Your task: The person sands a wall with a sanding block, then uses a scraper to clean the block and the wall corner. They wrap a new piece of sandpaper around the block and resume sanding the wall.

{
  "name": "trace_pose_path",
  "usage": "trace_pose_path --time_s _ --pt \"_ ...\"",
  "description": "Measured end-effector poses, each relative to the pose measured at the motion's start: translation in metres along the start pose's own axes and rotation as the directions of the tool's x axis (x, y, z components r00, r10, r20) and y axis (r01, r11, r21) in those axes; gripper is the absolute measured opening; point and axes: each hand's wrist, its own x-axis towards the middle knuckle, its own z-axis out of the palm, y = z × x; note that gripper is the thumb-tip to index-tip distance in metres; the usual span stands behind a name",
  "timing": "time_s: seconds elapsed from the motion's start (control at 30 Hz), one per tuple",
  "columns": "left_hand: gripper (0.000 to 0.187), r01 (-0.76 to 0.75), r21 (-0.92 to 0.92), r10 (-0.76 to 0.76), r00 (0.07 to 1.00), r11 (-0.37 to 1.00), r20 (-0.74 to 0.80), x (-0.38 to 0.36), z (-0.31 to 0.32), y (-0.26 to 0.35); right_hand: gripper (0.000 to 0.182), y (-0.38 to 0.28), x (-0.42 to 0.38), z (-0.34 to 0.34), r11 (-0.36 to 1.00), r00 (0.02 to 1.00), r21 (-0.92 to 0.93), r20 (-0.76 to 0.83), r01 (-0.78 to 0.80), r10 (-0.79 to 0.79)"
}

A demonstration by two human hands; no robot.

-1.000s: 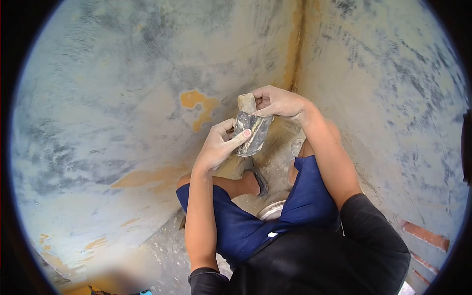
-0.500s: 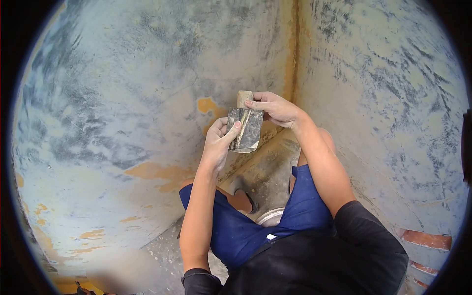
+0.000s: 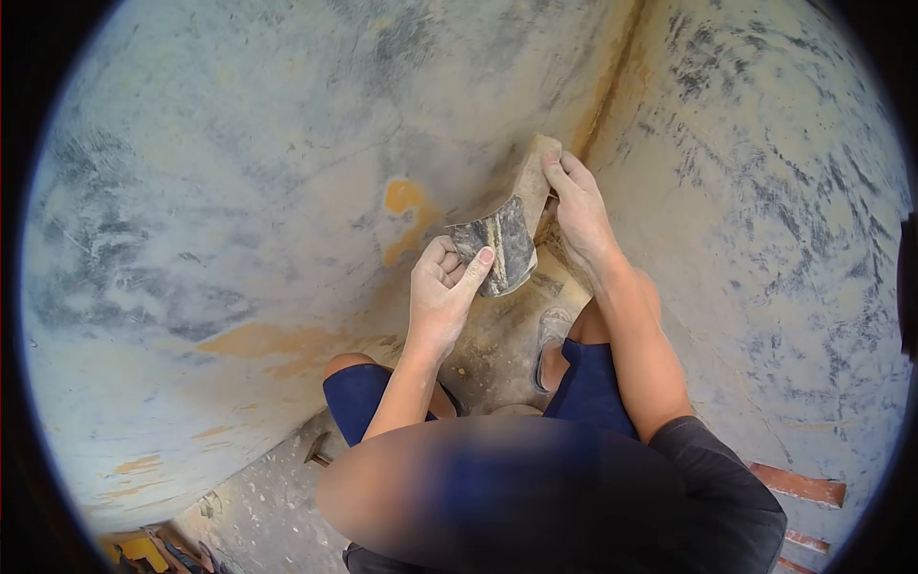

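Observation:
Between my hands is a bent piece of worn sandpaper (image 3: 516, 244), dark on the face toward me with a pale crease streak down it. My left hand (image 3: 440, 297) is closed on its left edge, thumb pressed flat on the dark face. At the upper right a beige, dusty strip (image 3: 534, 177) runs up from the dark part, and my right hand (image 3: 581, 210) pinches its top end between thumb and fingers. Pale dust coats the fingers of both hands.
A grey, patchy wall (image 3: 239, 172) with ochre spots rises in front and meets a second wall (image 3: 765, 239) at a brown corner seam (image 3: 612, 81). Below is a dust-specked floor (image 3: 277, 497). Red brick strips (image 3: 798, 484) show at lower right, a yellow object (image 3: 143, 552) at lower left.
The sandpaper went from nearly flat to curved. My right hand moved up and right with the beige strip, drawing out more of it, while my left hand shifted slightly right. The view tilted.

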Motion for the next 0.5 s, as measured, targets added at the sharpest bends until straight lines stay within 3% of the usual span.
trace_pose_path --time_s 0.1,0.2,0.27,0.37,0.5 --pt "0.024 0.005 -0.092 -0.004 1.000 0.996 0.013 -0.004 -0.004 -0.002 0.038 -0.004 -0.003 0.007 0.999 0.999 0.007 -0.004 0.047 -0.047" --pt "0.024 -0.017 -0.108 0.019 1.000 0.994 0.023 -0.008 -0.006 -0.003 0.040 0.001 -0.005 0.012 0.993 0.991 0.083 0.115 -0.081 0.071" --pt "0.023 -0.169 0.026 0.170 0.985 0.985 -0.033 -0.006 -0.006 -0.004 0.043 0.002 -0.010 0.015 0.961 0.936 0.200 0.333 -0.189 0.114" --pt "0.026 -0.213 0.079 0.222 0.966 0.974 -0.134 -0.006 -0.004 -0.003 0.046 -0.004 -0.020 0.023 0.934 0.922 0.291 0.378 -0.206 0.086" --pt "0.029 -0.222 0.111 0.236 0.962 0.969 -0.134 -0.005 -0.007 -0.005 0.046 -0.003 -0.019 0.016 0.908 0.880 0.319 0.464 -0.272 0.101"
